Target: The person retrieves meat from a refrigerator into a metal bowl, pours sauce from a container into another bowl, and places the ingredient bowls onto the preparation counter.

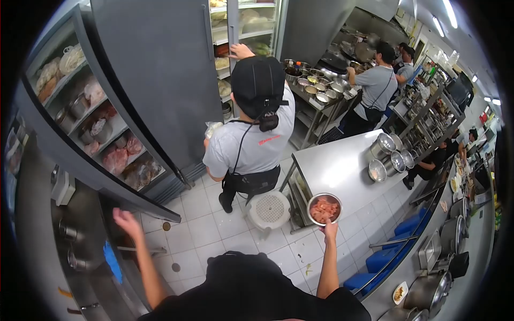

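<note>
My right hand (330,230) grips the near rim of a round metal bowl (339,215). Pieces of raw pinkish meat (323,209) lie in this bowl, beside the near corner of a steel table (334,161). On the other side, my left hand (126,220) is held out, empty, with its fingers apart, close to the lower edge of an open fridge door (140,199). Behind that door, fridge shelves (122,134) carry bagged meat and metal containers.
A co-worker (251,123) stands ahead, one hand at another fridge (257,32). A white perforated stool (269,209) is behind them. Steel bowls (377,170) sit on the table's far end. Other people (377,80) work at the stoves. Blue bins (380,259) line the right side.
</note>
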A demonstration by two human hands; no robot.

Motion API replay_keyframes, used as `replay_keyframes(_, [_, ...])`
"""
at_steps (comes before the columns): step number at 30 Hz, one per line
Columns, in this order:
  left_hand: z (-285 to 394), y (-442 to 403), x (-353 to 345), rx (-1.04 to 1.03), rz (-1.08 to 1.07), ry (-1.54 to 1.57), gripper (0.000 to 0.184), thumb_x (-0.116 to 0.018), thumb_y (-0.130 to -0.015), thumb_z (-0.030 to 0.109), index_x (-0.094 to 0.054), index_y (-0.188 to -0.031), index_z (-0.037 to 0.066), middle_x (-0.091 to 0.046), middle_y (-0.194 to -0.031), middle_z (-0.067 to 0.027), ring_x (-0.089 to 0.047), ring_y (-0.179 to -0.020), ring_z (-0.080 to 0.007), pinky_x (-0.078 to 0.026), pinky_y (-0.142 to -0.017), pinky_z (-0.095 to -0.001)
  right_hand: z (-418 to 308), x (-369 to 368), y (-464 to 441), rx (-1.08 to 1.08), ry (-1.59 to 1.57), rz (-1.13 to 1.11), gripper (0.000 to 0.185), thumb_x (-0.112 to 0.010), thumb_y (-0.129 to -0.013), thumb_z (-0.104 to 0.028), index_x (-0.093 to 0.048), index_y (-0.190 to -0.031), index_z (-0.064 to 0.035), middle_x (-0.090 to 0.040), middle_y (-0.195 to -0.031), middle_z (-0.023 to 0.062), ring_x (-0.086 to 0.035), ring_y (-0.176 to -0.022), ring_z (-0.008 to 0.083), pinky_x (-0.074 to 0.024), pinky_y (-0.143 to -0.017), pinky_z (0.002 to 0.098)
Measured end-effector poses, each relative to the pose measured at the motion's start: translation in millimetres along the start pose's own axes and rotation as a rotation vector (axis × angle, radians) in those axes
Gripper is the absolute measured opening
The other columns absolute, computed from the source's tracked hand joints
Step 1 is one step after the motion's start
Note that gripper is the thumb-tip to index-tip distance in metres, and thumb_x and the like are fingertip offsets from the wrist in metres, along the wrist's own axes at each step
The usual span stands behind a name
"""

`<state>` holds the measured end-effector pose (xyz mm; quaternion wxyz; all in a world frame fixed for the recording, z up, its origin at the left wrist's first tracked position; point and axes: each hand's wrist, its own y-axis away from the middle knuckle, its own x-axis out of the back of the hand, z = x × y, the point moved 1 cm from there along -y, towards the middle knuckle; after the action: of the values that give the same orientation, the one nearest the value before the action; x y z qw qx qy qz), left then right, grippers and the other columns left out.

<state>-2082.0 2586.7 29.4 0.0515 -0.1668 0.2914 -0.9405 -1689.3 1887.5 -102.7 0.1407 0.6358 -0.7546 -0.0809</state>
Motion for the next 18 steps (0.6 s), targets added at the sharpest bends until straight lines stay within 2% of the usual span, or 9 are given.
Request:
replay_keyframes(1, [11,-44,10,-0.016,0.099,-0.098,0.049,-0.049,-0.098,0.018,-0.037,-0.141,-0.002,-0.044,-0.137,-0.0211,-0.044,-0.126,-0.0331,-0.035,-0.107,-0.0406,11,5,-28,-0.038,-0.055,-0.004,0.037,-0.049,-0.089,-0.011,-0.046,-0.125,-0.0015,-0.065,-0.098,0.0154,-0.066,-0.068,0.0191,-0.0551,-0.044,0.0261])
replay_keyframes(3, [-1,-124,12,-0.084,0.058,-0.266,0.054,-0.045,-0.101,0.025,-0.031,-0.147,0.0,-0.033,-0.149,-0.0224,-0.036,-0.135,-0.0363,-0.029,-0.112,-0.0419,43,6,-78,-0.072,-0.254,-0.001,0.039,-0.051,-0.093,-0.017,-0.046,-0.126,0.0031,-0.066,-0.094,0.0161,-0.068,-0.069,0.0216,-0.0565,-0.049,0.0248])
replay_keyframes(5, [22,-174,-4,-0.032,-0.106,-0.148,0.057,-0.037,-0.104,0.03,-0.022,-0.151,0.001,-0.02,-0.157,-0.0211,-0.023,-0.144,-0.0347,-0.021,-0.116,-0.0419,68,-11,-108,-0.141,-0.564,0.025,0.043,-0.052,-0.096,-0.022,-0.045,-0.127,0.0064,-0.068,-0.095,0.0184,-0.07,-0.072,0.0234,-0.0568,-0.052,0.0235])
replay_keyframes(6, [7,-198,-18,-0.111,-0.063,-0.161,0.057,-0.034,-0.104,0.03,-0.02,-0.151,0.001,-0.018,-0.157,-0.021,-0.02,-0.145,-0.0341,-0.019,-0.117,-0.0417,62,-20,-104,-0.259,-0.649,-0.062,0.05,-0.05,-0.099,-0.035,-0.049,-0.123,0.0089,-0.068,-0.104,0.0212,-0.071,-0.082,0.0254,-0.0579,-0.058,0.0234])
replay_keyframes(8, [-40,-256,-48,-0.27,0.034,-0.178,0.056,-0.03,-0.106,0.03,-0.016,-0.152,0.002,-0.015,-0.158,-0.0208,-0.014,-0.147,-0.0331,-0.016,-0.118,-0.0412,12,-53,-68,-0.44,-0.214,-0.282,0.052,-0.047,-0.1,-0.039,-0.051,-0.123,0.0071,-0.067,-0.111,0.0202,-0.07,-0.089,0.0245,-0.0577,-0.062,0.0246])
replay_keyframes(11, [-1,-253,-82,-0.262,0.165,-0.248,0.056,-0.027,-0.106,0.029,-0.013,-0.153,0.002,-0.012,-0.159,-0.0206,-0.01,-0.148,-0.0321,-0.014,-0.118,-0.0408,-81,-157,14,-0.514,0.314,-0.802,0.053,-0.043,-0.101,-0.043,-0.054,-0.126,0.0023,-0.067,-0.116,0.0134,-0.07,-0.094,0.0206,-0.0561,-0.067,0.0264])
replay_keyframes(13, [14,-253,-101,-0.303,0.216,-0.287,0.059,-0.034,-0.105,0.03,-0.015,-0.153,0.003,-0.012,-0.159,-0.0208,-0.014,-0.147,-0.0345,-0.017,-0.117,-0.0442,-151,-258,75,-0.151,0.429,-1.119,0.05,-0.043,-0.102,-0.041,-0.052,-0.131,-0.0011,-0.067,-0.116,0.01,-0.069,-0.093,0.016,-0.0536,-0.066,0.0252])
replay_keyframes(15, [24,-257,-117,-0.316,0.255,-0.332,0.059,-0.039,-0.103,0.029,-0.019,-0.152,0.003,-0.014,-0.159,-0.0209,-0.017,-0.146,-0.0364,-0.018,-0.116,-0.0473,-224,-357,116,0.176,0.335,-1.297,0.039,-0.048,-0.101,-0.035,-0.058,-0.121,-0.0026,-0.069,-0.102,0.006,-0.066,-0.091,0.0145,-0.0521,-0.069,0.0272])
replay_keyframes(18, [49,-272,-142,-0.484,0.33,-0.26,0.052,-0.043,-0.101,0.027,-0.035,-0.147,0.004,-0.022,-0.156,-0.0208,-0.025,-0.142,-0.038,-0.02,-0.113,-0.0513,-343,-484,162,0.396,0.138,-1.254,0.027,-0.05,-0.1,-0.025,-0.059,-0.112,-0.0019,-0.065,-0.096,0.0035,-0.062,-0.086,0.0121,-0.0501,-0.072,0.0279])
